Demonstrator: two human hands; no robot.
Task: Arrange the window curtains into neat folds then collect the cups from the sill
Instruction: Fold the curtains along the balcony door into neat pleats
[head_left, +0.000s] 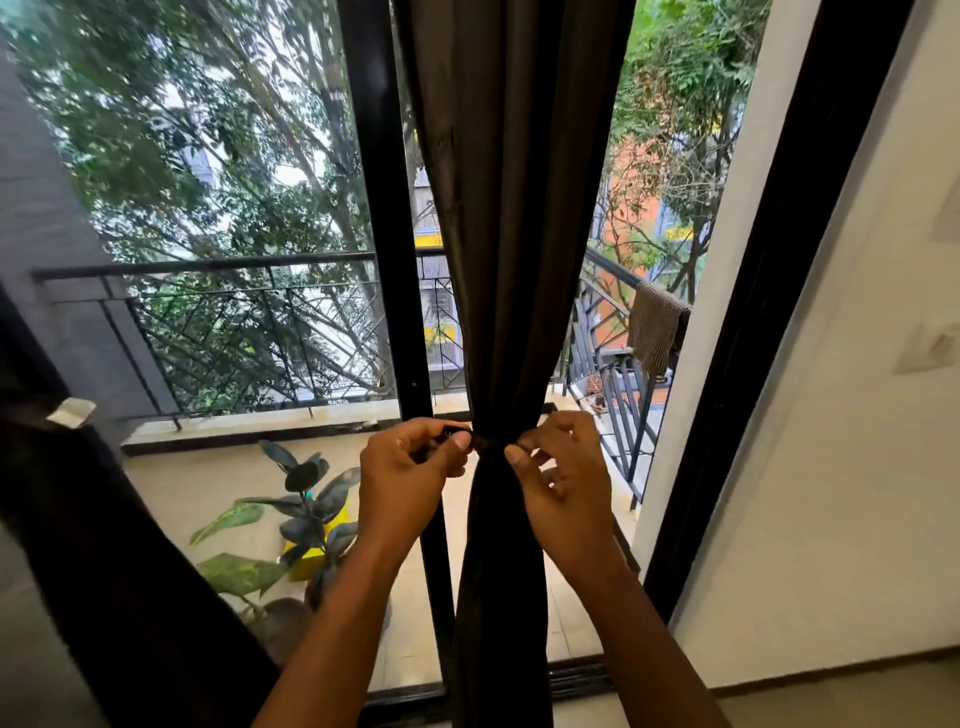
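— Both forearms are seen reaching up from the near edge. How are the hands set?

— On the left hand (410, 467) the fingers are curled, and a small dark tie end (453, 432) is pinched between thumb and forefinger. The right hand (563, 470) is curled too, its thumb and forefinger closed on the band where it meets the dark brown curtain (511, 218).

— Where is the curtain found?

— It is hung in the middle of the glass door, just right of the black door frame (387, 234), and is cinched to a narrow waist between the two hands. A second dark curtain (104, 545) is seen at the near left.

— Any containers?

— A yellow pot (317, 558) is stood on the balcony floor beyond the glass, with a broad-leaved plant (306, 499) held in it. A brown cloth (655, 327) is draped over the balcony railing (208, 262) at the far right.
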